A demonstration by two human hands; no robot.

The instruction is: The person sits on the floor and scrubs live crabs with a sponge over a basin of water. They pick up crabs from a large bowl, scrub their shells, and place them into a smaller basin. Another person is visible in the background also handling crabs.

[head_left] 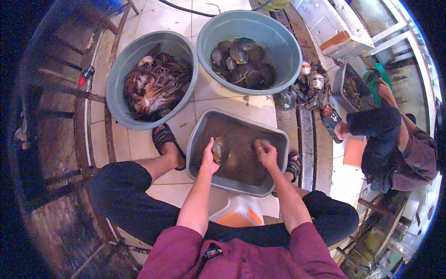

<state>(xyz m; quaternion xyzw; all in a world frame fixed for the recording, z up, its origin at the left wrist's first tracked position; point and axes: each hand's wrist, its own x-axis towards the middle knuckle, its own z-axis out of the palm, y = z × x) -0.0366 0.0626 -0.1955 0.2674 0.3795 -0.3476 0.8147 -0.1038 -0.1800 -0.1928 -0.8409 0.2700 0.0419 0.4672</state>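
In front of me stands a grey rectangular basin (191, 160) of murky brown water. At its left side my left hand (210, 156) grips a brown, rounded shelled animal that looks like a crab (221, 149), partly in the water. My right hand (267, 154) is over the basin's right half, its fingers curled and somewhat blurred. Something small and dark shows by those fingertips, too unclear to name. Beyond, a round grey-green tub (204, 51) holds several dark crabs (239, 58) in water. Another round tub (114, 104), to its left, contains a tangled reddish-brown heap (155, 88).
A heap of dark and pale pieces (309, 86) lies right of the far tub. At right, a person (404, 149) in dark clothes sits beside a grey bin (346, 88). An orange-and-white stool (237, 214) is beneath me. Wooden slats (69, 90) run along the left.
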